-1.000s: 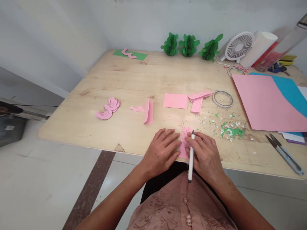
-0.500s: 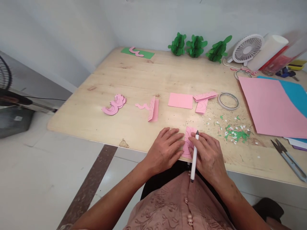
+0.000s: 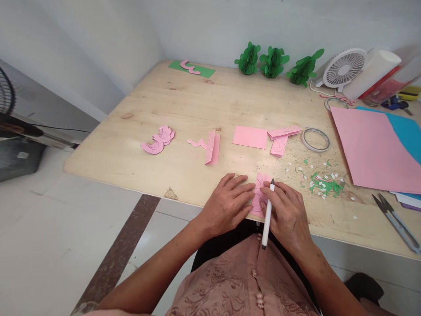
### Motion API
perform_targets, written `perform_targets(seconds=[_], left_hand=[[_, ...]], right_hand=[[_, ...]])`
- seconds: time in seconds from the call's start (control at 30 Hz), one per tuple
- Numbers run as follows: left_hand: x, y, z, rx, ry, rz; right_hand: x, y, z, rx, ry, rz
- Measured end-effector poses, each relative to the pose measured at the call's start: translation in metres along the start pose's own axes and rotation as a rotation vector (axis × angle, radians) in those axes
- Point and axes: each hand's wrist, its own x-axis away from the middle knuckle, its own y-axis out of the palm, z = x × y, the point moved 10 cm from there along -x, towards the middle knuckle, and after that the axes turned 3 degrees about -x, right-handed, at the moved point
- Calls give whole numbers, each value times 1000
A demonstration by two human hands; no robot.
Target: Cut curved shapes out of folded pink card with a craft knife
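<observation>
A narrow piece of pink paper (image 3: 259, 193) with curved pen lines drawn on it lies at the table's near edge, between my hands. My left hand (image 3: 228, 204) rests beside it, fingers stretched out and fingertips at the paper's left edge. In my right hand (image 3: 286, 208) a white pen (image 3: 267, 219) is held, its dark tip pointing away from me and raised off the paper. The right fingertips touch the paper's right side. Beyond the hands lie a plain pink rectangle (image 3: 250, 137), folded pink pieces with drawn curves (image 3: 210, 149), and a stack of wavy pink cutouts (image 3: 157, 141).
Green and white scraps (image 3: 325, 186) and a tape roll (image 3: 315, 140) are to the right. Grey snips (image 3: 396, 224) lie near pink sheets (image 3: 375, 145). Green paper figures (image 3: 272, 62) and a small white fan (image 3: 345, 68) stand along the wall.
The camera view has shifted slightly. My hands, the pen and the pink paper keep nearly the same positions relative to each other.
</observation>
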Motion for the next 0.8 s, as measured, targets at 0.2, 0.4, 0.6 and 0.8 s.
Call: perform_targets(seconds=[0.2,0.4,0.6,0.8], left_hand=[[-1,0,-1,7,-5,0],[-1,0,-1,13,-8,-6],[-1,1,-1,15,-8,-17],[-1,2,-2,13,-10,-18]], right_hand=[[0,0,0,-7,7,0],[-1,-1,0,3,2,2],[0,-1,0,6,2,1],[0,0,0,3,1,0]])
